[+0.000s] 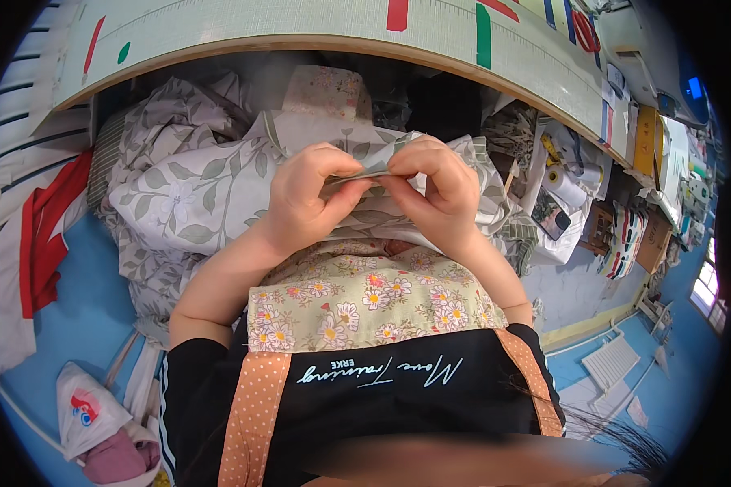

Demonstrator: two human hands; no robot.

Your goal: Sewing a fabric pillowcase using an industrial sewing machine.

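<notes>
Both hands pinch the edge of a white fabric (227, 191) printed with grey-green leaves. My left hand (313, 191) has its thumb and fingers closed on the edge. My right hand (434, 187) grips the same edge a short way to the right, fingertips close to the left ones. Between them a narrow greyish strip of the fabric edge shows, folded or doubled; its layers are too small to tell. The rest of the cloth hangs in a bulky heap over my lap and to the left, above my flowered apron (374, 296).
A long pale worktable (300, 24) with red and green tape marks runs across the far side. Red-handled scissors (585, 32) lie at its right. Thread cones (564, 185) and a phone (551, 215) sit at right. Red and white cloth (49, 235) hangs left, above a plastic bag (89, 410).
</notes>
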